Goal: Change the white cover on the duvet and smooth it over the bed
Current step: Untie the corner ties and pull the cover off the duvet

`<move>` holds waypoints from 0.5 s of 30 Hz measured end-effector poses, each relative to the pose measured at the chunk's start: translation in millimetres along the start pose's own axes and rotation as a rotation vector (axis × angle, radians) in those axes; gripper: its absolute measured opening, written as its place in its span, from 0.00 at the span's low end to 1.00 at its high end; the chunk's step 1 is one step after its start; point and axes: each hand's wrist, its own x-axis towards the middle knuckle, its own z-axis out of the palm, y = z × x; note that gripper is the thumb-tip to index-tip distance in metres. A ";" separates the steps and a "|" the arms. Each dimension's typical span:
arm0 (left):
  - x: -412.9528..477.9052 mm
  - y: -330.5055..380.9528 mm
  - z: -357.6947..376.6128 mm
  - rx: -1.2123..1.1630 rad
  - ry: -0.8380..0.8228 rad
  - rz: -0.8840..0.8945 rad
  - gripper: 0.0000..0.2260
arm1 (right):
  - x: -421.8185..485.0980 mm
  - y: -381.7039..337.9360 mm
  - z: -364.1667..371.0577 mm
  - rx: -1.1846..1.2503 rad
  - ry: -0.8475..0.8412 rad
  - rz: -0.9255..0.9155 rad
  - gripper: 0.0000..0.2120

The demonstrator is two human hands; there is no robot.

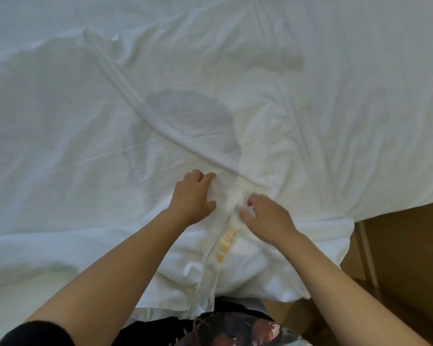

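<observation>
Head view: white cover (115,113), rumpled, spread across the bed from 9 o'clock through 12 to 3 o'clock, with one long raised fold (145,113) running from 11 o'clock down to the hands just below centre. Bunched white bedding (255,273) at 6 o'clock hangs over the near bed edge against the person's body, and a seam with yellow lettering (226,245) runs down it; whether this bunch is cover or duvet cannot be told. Left hand (194,193), at 6 o'clock just below centre, has its fingers curled into a fold of the white cover. Right hand (269,216), just beside it towards 5 o'clock, is slightly blurred, with thumb and fingertips pinching the same cloth. Wooden floor (405,258) shows at 4 o'clock. Black sleeve (35,333) lies at 7 o'clock.
</observation>
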 end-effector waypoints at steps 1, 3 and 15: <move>2.8 0.4 -1.6 -0.009 0.022 -0.021 0.31 | 11.0 -3.1 -10.3 0.014 0.079 -0.032 0.15; 10.8 -4.1 -11.6 -0.058 0.087 -0.087 0.31 | 35.4 -15.0 -30.7 0.030 0.143 -0.114 0.15; 98.5 -124.8 -133.7 0.029 0.366 -0.256 0.26 | 215.0 -159.0 -93.9 -0.186 0.250 -0.482 0.29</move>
